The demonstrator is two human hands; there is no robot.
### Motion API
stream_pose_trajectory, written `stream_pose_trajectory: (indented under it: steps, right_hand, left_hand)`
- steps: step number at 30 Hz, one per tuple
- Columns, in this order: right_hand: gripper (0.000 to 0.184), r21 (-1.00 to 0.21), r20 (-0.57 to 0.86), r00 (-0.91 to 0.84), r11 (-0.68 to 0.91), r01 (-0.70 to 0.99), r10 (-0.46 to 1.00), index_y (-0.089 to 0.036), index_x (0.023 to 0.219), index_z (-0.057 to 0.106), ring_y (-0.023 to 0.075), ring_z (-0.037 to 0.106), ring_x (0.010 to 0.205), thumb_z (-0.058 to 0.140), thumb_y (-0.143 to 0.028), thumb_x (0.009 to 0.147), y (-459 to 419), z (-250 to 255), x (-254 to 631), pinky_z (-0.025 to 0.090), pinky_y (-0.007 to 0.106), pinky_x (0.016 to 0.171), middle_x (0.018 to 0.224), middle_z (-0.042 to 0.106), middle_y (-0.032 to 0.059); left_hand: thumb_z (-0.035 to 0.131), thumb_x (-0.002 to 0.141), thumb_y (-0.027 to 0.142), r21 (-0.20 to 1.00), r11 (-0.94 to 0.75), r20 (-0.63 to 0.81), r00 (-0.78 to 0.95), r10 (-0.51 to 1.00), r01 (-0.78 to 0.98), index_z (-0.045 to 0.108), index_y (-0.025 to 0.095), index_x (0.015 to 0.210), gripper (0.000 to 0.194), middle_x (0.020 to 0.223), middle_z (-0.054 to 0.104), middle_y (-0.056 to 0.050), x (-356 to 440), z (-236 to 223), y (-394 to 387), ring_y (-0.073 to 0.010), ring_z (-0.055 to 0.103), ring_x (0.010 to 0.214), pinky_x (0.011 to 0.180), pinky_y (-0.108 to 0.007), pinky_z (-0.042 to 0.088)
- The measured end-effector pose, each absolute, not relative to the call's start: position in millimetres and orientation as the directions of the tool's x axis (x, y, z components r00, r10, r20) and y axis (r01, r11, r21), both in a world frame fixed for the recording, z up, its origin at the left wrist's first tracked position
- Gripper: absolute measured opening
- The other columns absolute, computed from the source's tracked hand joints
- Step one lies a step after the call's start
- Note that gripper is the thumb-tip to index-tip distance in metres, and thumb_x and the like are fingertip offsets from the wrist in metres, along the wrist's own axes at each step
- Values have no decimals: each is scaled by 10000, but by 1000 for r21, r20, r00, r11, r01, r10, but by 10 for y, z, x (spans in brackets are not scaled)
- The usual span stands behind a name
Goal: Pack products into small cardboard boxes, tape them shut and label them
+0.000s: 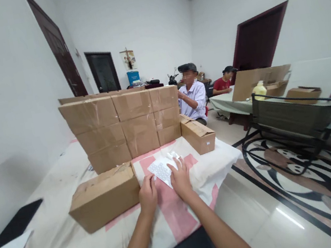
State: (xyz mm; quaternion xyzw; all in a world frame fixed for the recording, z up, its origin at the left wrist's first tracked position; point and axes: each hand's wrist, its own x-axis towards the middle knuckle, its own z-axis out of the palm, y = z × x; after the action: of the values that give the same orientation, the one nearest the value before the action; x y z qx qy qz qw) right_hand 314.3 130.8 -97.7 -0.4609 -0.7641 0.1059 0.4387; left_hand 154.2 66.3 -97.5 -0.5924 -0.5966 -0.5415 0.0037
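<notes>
A white sheet with rows of small grey marks, possibly labels [160, 170], lies tilted on the cloth-covered table between my hands. My left hand [147, 194] is at its near left side, fingers bent and pressed together; a tiny white bit shows at the fingertips, too small to name. Across the sheet's right part, my right hand [180, 177] grips it, thumb on top and the other fingers curled at the edge. Just beyond my right fingertips sit small white objects [173, 155], partly hidden and too small to identify.
Stacked cardboard boxes [140, 135] form a wall ahead. One long box [106, 198] lies left, another carton [199, 135] right. A co-worker [194, 97] sits behind the stack, another person [222, 85] farther off. A dark folding chair [295, 116] stands right.
</notes>
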Motion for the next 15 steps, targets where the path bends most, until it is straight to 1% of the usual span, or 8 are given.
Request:
stream_pose_trajectory:
  steps: [2,3,5,6,8,12,15]
  right_hand:
    - [486,-432,460,-463,647,629,758,-308,1360,639,338,269,1505,475,-150,931,1403,-926,3143,188,590,1210,1528,508,64]
    - [474,-380,381,-562,679,628,734,-311,1390,614,330,295,1495,464,-183,959,1468,-909,3123,220,575,1201,1530,517,59]
    - [455,-291,227,-671,707,645,706,-313,1433,574,324,331,1478,448,-258,998,1613,-890,3047,282,552,1172,1568,484,51]
    - [449,-255,172,-690,708,659,703,-315,1442,564,326,341,1472,446,-296,1009,1686,-886,2995,300,549,1159,1587,462,49]
    - [453,-207,116,-696,702,681,709,-316,1458,545,334,355,1459,444,-356,1019,1829,-882,2867,309,556,1145,1607,433,59]
    - [509,-172,94,-688,692,701,720,-289,1516,471,357,343,1454,439,-419,1024,2131,-861,2524,266,598,1146,1607,408,122]
    - [542,-152,87,-684,688,709,724,-246,1522,457,365,272,1498,434,-463,1025,2387,-843,2234,232,595,1165,1630,350,154]
  left_hand:
    - [354,1007,356,648,-291,633,-286,719,704,631,206,1095,327,1067,729,-87,1546,-959,650,-229,697,1010,913,-354,540]
    - [357,1008,355,651,-291,627,-281,726,701,634,210,1091,324,1058,727,-82,1547,-952,646,-225,694,1001,907,-349,538]
    - [360,1010,350,656,-292,617,-273,738,696,640,214,1085,320,1043,723,-77,1545,-945,644,-219,690,984,891,-339,535]
    - [362,1010,345,658,-293,614,-270,742,694,641,214,1084,317,1039,721,-77,1543,-945,644,-217,688,979,883,-334,534]
    - [365,1012,329,658,-300,614,-262,744,690,641,212,1092,311,1048,717,-78,1541,-950,646,-213,685,981,878,-323,529]
    - [367,1023,299,649,-323,625,-240,743,689,637,219,1113,296,1062,715,-65,1539,-965,640,-197,681,980,879,-303,514]
    - [361,1032,281,641,-334,635,-232,737,691,635,219,1114,293,1039,715,-59,1540,-951,627,-194,682,976,880,-302,508]
